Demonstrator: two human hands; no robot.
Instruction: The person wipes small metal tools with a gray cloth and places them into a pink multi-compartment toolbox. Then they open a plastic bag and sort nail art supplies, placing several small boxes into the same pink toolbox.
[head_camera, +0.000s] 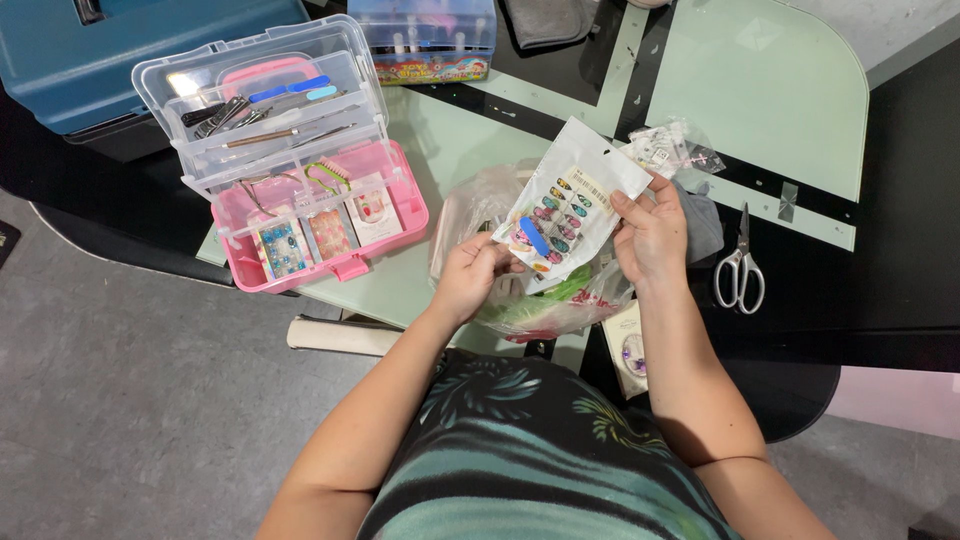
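Hands meet on a packet of press-on nails (560, 212): our left hand (468, 275) pinches its lower corner, our right hand (650, 235) its side edge, above a plastic bag (545, 305). Right of the packet lie scissors (739, 268); left, a pink organiser box (300, 210). Pinched so lightly, the packet could slip into the bag.

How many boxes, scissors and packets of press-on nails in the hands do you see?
Boxes: 3 - pink organiser box, blue case, clear box
Scissors: 1
Nail packet held by left hand and right hand: 1
Total: 5
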